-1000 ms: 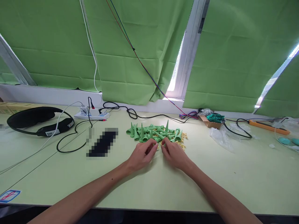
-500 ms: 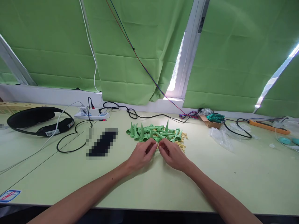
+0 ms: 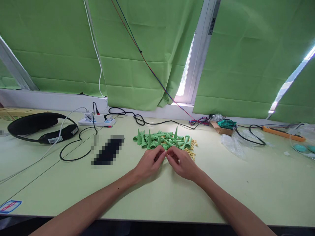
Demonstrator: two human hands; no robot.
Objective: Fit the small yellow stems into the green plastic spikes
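Observation:
My left hand and my right hand meet at the near edge of a pile of green plastic cones. Both have thumb and fingers pinched together, with the fingertips of the two hands almost touching. Whatever they hold between them is hidden or too small to make out. Several of the cones stand upright on their wide ends; others lie on their sides. Small yellow pieces are scattered at the right of the pile, partly behind my right hand.
A black neckband-like device and a white power strip with cables are on the left, near a pixelated dark patch. Toward the right are a small cardboard box, clear plastic bags and an orange-edged tool.
My right hand has shifted very slightly left, bringing its fingertips closer to my left hand's. The pile and everything else stay as they were.

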